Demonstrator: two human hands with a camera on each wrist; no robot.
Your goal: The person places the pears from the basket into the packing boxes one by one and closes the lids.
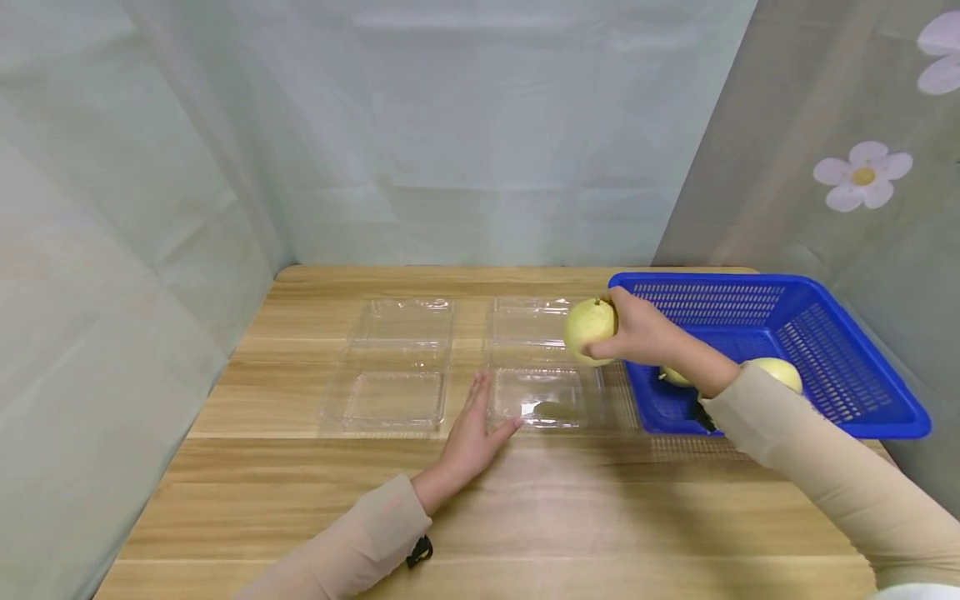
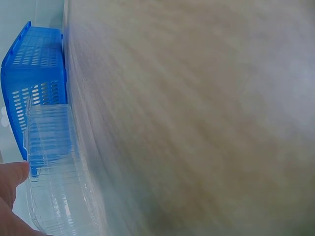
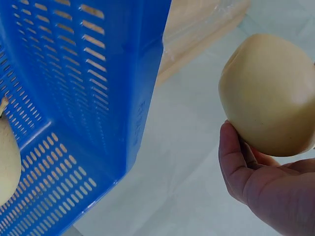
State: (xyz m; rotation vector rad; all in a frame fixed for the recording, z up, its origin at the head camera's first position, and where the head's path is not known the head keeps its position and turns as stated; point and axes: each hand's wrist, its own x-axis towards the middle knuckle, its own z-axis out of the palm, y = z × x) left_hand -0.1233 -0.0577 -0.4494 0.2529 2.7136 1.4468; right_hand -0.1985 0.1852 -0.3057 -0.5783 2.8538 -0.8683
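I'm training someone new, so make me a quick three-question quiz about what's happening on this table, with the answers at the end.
1. True or false: in the head view, the blue basket stands to the left of the clear containers.

2. Short answer: which of the person's hands holds a pale yellow fruit?

3. Multiple choice: where does more fruit lie?
A. In the clear containers
B. In the blue basket
C. On the bare tabletop

Key:
1. False; it stands to their right.
2. The right hand; the left hand is at the edge of the container nearer the basket.
3. B.
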